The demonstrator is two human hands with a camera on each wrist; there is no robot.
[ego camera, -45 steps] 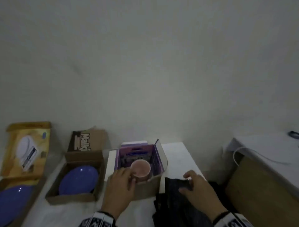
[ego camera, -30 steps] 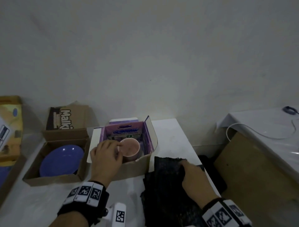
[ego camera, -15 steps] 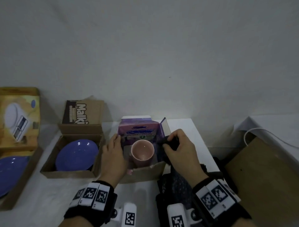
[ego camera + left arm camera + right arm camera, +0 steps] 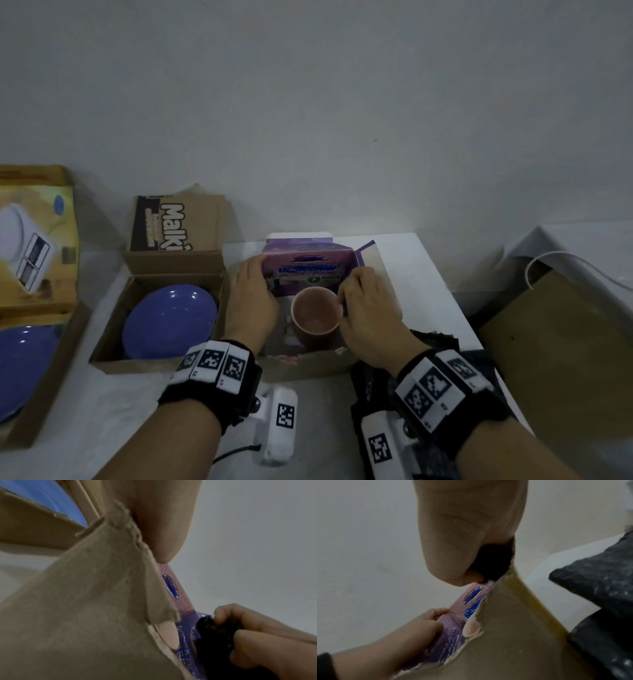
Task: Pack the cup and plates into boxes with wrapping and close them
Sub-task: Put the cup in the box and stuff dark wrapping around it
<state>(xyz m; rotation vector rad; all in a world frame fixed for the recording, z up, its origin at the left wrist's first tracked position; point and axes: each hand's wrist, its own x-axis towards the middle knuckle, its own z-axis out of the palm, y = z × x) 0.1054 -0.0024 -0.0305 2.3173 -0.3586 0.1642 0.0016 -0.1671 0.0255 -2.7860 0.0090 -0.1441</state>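
Note:
A pink cup (image 4: 317,313) stands upright inside the open purple box (image 4: 308,270) at the table's centre. My left hand (image 4: 253,294) grips the box's left wall, its fingertips pinching the purple flap (image 4: 452,616). Beside the cup's right side, my right hand (image 4: 366,308) holds a bunched piece of black wrapping (image 4: 214,632), pressed against the box's right wall. More black wrapping (image 4: 431,339) lies on the table under my right wrist. A blue plate (image 4: 169,322) sits in the brown Malki box (image 4: 178,263). A second blue plate (image 4: 20,366) lies in a box at the far left.
The white table (image 4: 411,260) ends just right of the purple box. A brown board (image 4: 555,359) leans beyond that edge, below a white surface with a cable (image 4: 548,263). The yellow printed lid (image 4: 37,240) stands up at the far left against the wall.
My left hand let go of the cup and took the box's left wall. My right hand lifted black wrapping off the pile and brought it into the box beside the cup.

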